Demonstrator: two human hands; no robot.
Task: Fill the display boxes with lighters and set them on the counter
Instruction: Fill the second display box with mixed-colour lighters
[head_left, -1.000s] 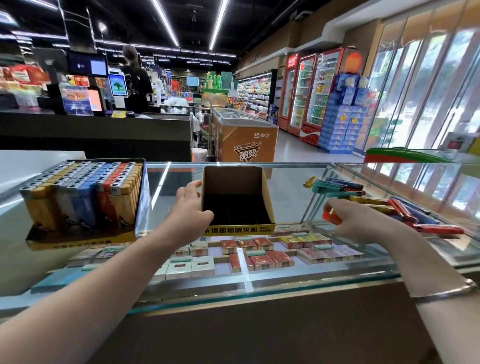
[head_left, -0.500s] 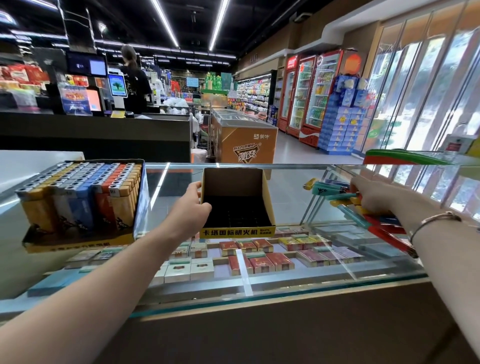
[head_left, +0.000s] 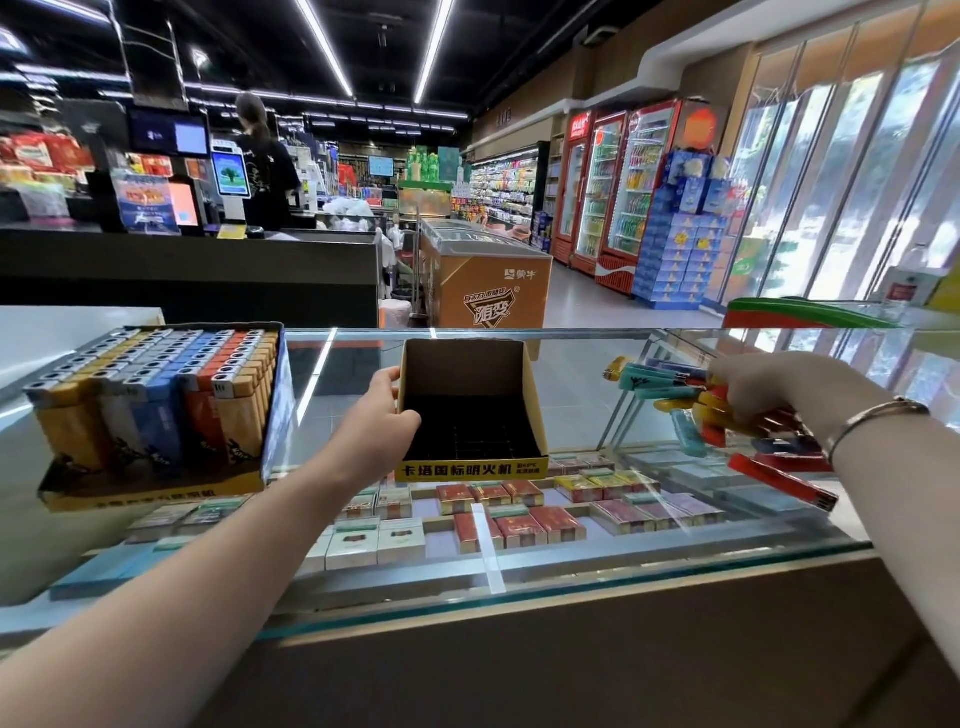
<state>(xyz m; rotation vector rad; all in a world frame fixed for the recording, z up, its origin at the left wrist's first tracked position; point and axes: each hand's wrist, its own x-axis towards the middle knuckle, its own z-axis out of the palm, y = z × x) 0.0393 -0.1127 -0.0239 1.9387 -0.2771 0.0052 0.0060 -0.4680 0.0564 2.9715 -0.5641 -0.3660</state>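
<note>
Glass formed the tabletop (head_left: 582, 410), and cigarette packs (head_left: 519, 525) showed in rows beneath it. An empty cardboard display box (head_left: 470, 384) with a yellow front strip stood on the glass near the middle. The left hand (head_left: 382, 421) gripped the box's left wall, thumb over the rim and fingers round the outside. Well to the left stood a full display box (head_left: 150, 415) packed with upright lighters in yellow, grey, blue and orange. On the right lay a loose pile of lighters (head_left: 691, 405), teal, yellow and red, and the right hand (head_left: 763, 389) rested on the pile with fingers curled down among them; whether it actually held any could not be told. A metal bracelet (head_left: 872, 418) circled that wrist.
</note>
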